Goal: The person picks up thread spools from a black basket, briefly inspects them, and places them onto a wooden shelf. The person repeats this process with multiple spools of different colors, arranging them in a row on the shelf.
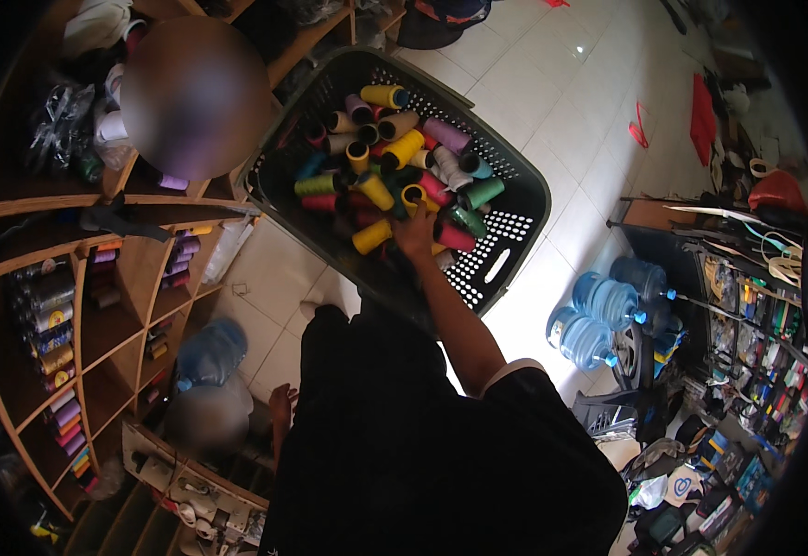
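A dark green plastic laundry-style basket [526,176] with perforated walls holds a heap of thread spools in yellow, red, green, purple, brown and grey. My right hand [413,236] reaches down into it, its fingers closed at the end of a yellow thread spool [415,195]. Around that hand lie another yellow spool [371,236], a red spool [455,235] and a green spool [483,193]. My left hand [281,405] hangs low at my side, away from the basket, with loosely spread fingers and nothing in them.
Wooden shelves [112,357] with stacked thread spools stand at the left. Large blue water bottles [589,341] lie on the tiled floor at the right, and another bottle [212,352] is at the left. Crowded racks [747,324] and piled goods fill the far right.
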The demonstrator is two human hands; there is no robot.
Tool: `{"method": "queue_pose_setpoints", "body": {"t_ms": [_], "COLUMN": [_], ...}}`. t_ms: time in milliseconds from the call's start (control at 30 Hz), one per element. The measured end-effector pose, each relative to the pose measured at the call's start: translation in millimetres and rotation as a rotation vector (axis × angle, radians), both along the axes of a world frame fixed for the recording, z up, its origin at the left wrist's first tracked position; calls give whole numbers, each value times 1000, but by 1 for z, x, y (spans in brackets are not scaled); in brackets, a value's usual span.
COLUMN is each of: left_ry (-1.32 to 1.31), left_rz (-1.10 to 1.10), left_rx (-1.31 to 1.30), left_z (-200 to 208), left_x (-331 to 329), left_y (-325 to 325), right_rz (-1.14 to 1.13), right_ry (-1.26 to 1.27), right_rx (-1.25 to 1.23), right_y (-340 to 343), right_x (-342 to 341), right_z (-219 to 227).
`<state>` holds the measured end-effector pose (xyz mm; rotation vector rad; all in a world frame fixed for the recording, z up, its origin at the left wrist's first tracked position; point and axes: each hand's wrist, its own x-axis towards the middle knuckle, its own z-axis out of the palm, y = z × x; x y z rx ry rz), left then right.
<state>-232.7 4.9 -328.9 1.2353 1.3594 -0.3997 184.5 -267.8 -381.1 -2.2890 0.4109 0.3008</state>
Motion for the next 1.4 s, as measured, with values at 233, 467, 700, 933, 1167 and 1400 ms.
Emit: {"method": "queue_pose_setpoints", "body": {"t_ms": [233,467,700,933,1167,1400], "left_ry": [-51,81,97,54,129,80], "left_rz": [-38,90,67,33,39,16], "left_rx": [0,-3,-9,-12,-98,-71], "left_z": [-60,18,20,20,-10,-3], "left_x": [-72,20,29,15,-8,-2], "left_y": [11,-14,-14,-11,9,5], "right_rz": [271,47,-407,-654,-82,-173], "right_ry": [108,-164,78,634,76,-25], "right_rx": [-313,-153,337,1138,246,-433], "right_y": [-10,-31,-24,18,4,-66], "right_x": [18,-4,-6,9,-37,-48], "right_z": [34,6,-22,-24,-44,-4]}}
